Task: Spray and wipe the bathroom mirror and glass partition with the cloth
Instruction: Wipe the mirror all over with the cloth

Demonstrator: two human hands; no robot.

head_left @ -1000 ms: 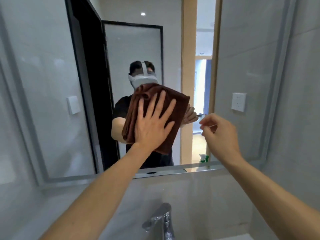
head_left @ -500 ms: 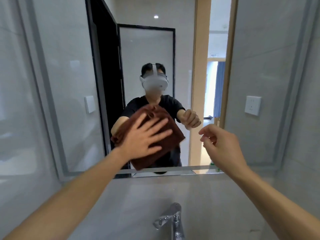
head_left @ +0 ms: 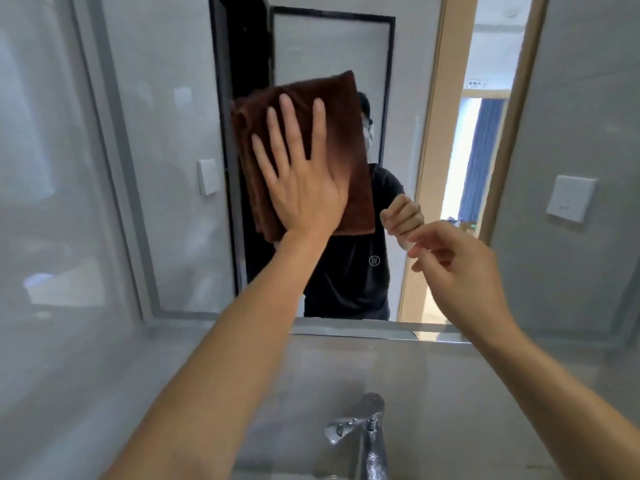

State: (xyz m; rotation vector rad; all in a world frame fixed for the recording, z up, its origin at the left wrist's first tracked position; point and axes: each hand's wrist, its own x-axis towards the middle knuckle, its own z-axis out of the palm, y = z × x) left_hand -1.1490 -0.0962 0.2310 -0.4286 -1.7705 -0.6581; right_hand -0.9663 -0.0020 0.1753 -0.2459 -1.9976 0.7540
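A dark brown cloth point(head_left: 332, 109) lies flat against the bathroom mirror point(head_left: 166, 133), folded into a tall rectangle. My left hand point(head_left: 301, 181) presses on it with the palm flat and the fingers spread upward. My right hand point(head_left: 464, 271) hovers to the right, just in front of the mirror. Its fingers are loosely curled and nothing is in them. The mirror shows my reflection, partly hidden behind the cloth, and a black-framed panel point(head_left: 329, 50) behind me.
A chrome faucet point(head_left: 370, 431) rises at the bottom centre below the mirror's lower edge point(head_left: 346, 329). A white wall socket point(head_left: 571, 199) sits on the grey tiles at the right. An open doorway is reflected at the right of the mirror.
My left hand has slid the cloth up the mirror from its lower part to about head height. My right hand has stayed in about the same place.
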